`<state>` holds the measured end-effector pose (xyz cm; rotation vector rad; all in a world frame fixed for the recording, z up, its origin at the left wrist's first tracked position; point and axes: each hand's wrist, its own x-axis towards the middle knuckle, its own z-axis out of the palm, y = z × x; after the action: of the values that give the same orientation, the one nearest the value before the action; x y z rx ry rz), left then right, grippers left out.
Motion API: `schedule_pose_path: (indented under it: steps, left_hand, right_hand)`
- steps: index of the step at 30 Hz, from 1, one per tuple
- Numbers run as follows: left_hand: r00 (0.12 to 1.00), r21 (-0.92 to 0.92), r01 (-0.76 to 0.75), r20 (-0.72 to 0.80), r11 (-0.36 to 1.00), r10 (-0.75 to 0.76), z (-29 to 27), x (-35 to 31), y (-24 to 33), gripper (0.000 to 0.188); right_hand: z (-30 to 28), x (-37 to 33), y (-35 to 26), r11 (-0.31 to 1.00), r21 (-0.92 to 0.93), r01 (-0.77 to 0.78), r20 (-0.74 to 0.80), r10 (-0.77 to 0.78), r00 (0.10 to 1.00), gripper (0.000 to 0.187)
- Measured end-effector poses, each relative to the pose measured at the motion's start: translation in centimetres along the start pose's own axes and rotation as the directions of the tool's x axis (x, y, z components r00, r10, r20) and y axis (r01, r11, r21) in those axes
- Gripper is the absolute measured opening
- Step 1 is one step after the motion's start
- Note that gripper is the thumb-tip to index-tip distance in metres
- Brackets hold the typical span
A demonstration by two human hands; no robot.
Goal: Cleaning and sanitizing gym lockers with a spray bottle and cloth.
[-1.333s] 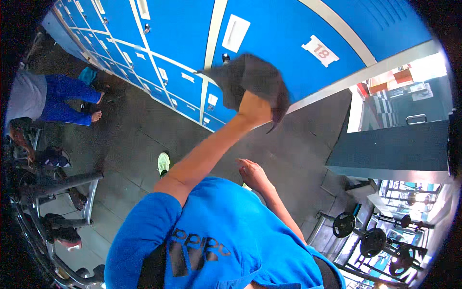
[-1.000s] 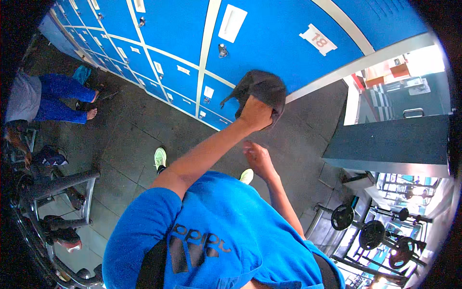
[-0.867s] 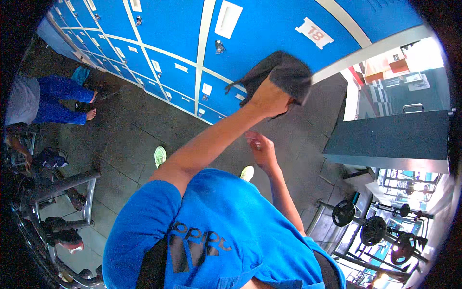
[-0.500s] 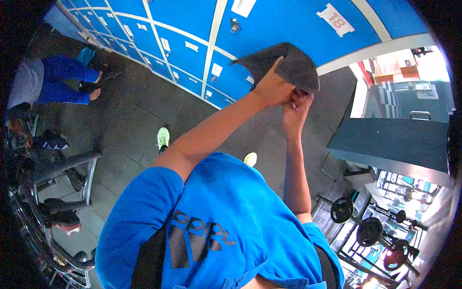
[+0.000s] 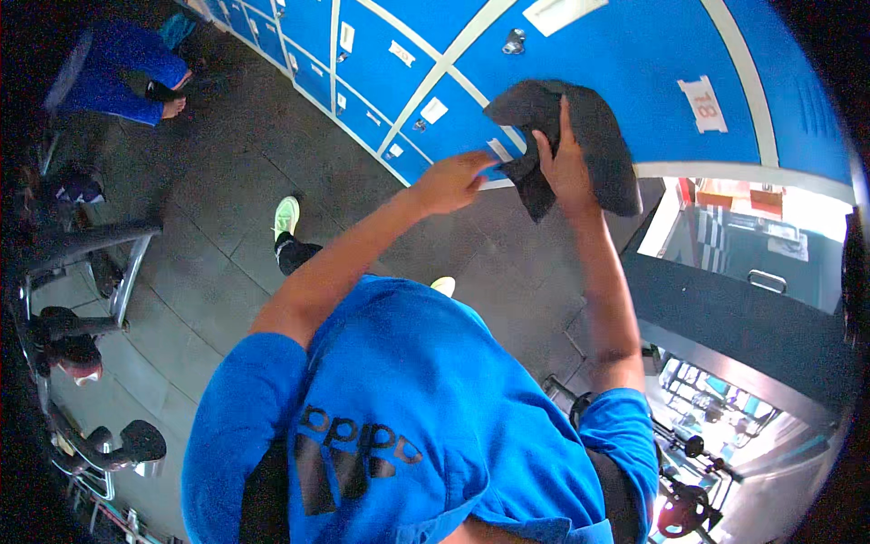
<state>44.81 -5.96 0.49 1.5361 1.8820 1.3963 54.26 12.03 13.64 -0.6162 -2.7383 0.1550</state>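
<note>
The right hand (image 5: pixel 568 168) grips a black cloth (image 5: pixel 609 150), its thumb and a finger stretched over the near face while a loose flap hangs just left of the palm. Near that flap, the left hand (image 5: pixel 450 184) is half open with loosely bent fingers pointing toward the cloth; whether they touch it cannot be told. Beyond both hands rise blue lockers (image 5: pixel 634 54), with a metal latch (image 5: pixel 514 42) above and left of the right hand. Below the left hand, a pale shoe (image 5: pixel 286 216) rests on dark floor tiles (image 5: pixel 507 263). Well left of the left hand are another person's blue trousers (image 5: pixel 127 68).
</note>
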Motion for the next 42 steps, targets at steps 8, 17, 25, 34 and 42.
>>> schedule_pose_path:
  steps: [8,17,25,34,42]
  left_hand:
    - [0.881,0.172,0.470,-0.145,0.866,-0.450,-1.8,-28.2,-16.0,0.032]
    - [0.542,-0.065,0.828,-0.162,0.557,-0.825,-7.7,-36.2,-16.2,0.031]
    - [0.482,-0.019,0.863,-0.265,0.504,-0.835,-6.8,-37.6,-20.5,0.055]
    - [0.647,0.203,0.762,-0.293,0.615,-0.705,-6.4,-35.0,-22.1,0.053]
    - [0.534,0.055,0.839,-0.273,0.541,-0.800,-7.7,-40.4,-22.0,0.028]
  right_hand:
    - [3.9,5.4,1.4,0.821,-0.332,0.465,0.596,-0.199,0.778,0.071]
    - [3.0,8.4,-1.7,0.673,-0.372,0.639,0.571,-0.377,0.730,0.071]
    - [-8.1,3.4,1.9,0.793,-0.255,0.554,0.441,-0.414,0.796,0.071]
    - [-8.5,4.8,-5.1,0.786,-0.329,0.524,0.113,-0.518,0.848,0.071]
    - [-7.8,2.1,-2.4,0.828,-0.273,0.490,0.186,-0.455,0.871,0.071]
